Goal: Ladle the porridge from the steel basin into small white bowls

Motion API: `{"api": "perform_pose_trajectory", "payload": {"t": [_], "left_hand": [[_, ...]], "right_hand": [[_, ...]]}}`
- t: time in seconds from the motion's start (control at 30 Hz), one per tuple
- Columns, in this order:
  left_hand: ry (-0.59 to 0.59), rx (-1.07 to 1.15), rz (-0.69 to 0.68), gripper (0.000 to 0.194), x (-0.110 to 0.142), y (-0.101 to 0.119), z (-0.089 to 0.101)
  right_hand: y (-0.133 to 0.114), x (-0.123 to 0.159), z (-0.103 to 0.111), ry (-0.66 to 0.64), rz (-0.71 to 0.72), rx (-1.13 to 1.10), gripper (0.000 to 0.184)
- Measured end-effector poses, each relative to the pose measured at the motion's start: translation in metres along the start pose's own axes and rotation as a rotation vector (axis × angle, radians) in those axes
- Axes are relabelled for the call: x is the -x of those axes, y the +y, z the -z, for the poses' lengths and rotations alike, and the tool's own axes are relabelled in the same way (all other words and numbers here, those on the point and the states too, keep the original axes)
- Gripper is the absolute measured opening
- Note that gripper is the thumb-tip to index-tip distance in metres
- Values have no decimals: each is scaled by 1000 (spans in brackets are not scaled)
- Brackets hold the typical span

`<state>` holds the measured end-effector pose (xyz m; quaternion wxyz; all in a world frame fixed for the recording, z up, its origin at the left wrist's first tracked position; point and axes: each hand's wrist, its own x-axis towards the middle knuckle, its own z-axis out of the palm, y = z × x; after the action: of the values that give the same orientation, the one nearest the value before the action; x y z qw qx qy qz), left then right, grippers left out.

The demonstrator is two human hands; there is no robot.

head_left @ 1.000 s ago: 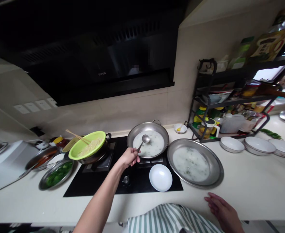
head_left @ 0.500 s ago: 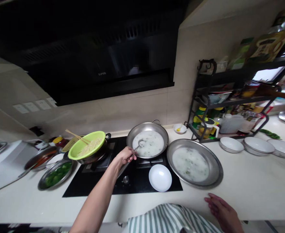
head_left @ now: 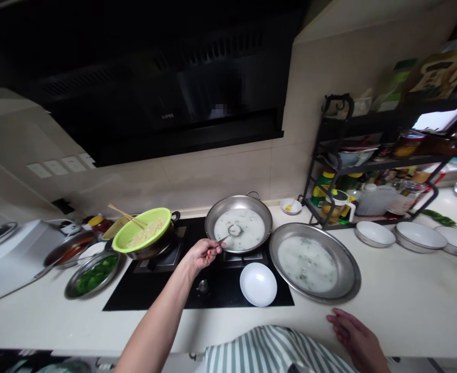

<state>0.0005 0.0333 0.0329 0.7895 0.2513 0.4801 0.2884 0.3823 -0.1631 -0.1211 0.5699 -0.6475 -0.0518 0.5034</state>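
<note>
Metal ladle [head_left: 234,230] at the surface of white soup [head_left: 252,223] in a pan [head_left: 266,211].
Left hand [head_left: 202,255] clamps its handle [head_left: 225,239], probably light, stiff, best gripped there; right hand's [head_left: 353,331] fingers bend loosely, empty.

There are one held ladle [head_left: 225,239] and two pans [head_left: 348,272] of white liquid [head_left: 308,265].

Mid-frame, a pan [head_left: 240,202] stands on the stove [head_left: 223,293], a basin [head_left: 350,282] at its right, a bowl [head_left: 258,284] before it; left of centre, a colander [head_left: 120,241].
</note>
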Motion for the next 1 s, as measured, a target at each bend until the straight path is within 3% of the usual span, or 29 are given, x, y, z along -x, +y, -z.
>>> {"api": "perform_pose_trajectory", "payload": {"t": [0.2, 0.53, 0.8, 0.9, 1.0], "left_hand": [[66, -35, -8, 20, 5, -3, -9], [70, -83, -37, 21, 13, -6, -22], [-154, -145, -62, 16, 21, -10, -53], [-244, -179, -13, 20, 20, -17, -71], [-254, -250, 57, 21, 12, -32, -90]], "right_hand": [[6, -4, 4, 10, 30, -2, 40], [10, -4, 8, -11, 36, -11, 39], [2, 1, 4, -14, 15, 2, 38], [2, 2, 4, -4, 17, -5, 40], [3, 3, 4, -4, 1, -17, 40]]}}
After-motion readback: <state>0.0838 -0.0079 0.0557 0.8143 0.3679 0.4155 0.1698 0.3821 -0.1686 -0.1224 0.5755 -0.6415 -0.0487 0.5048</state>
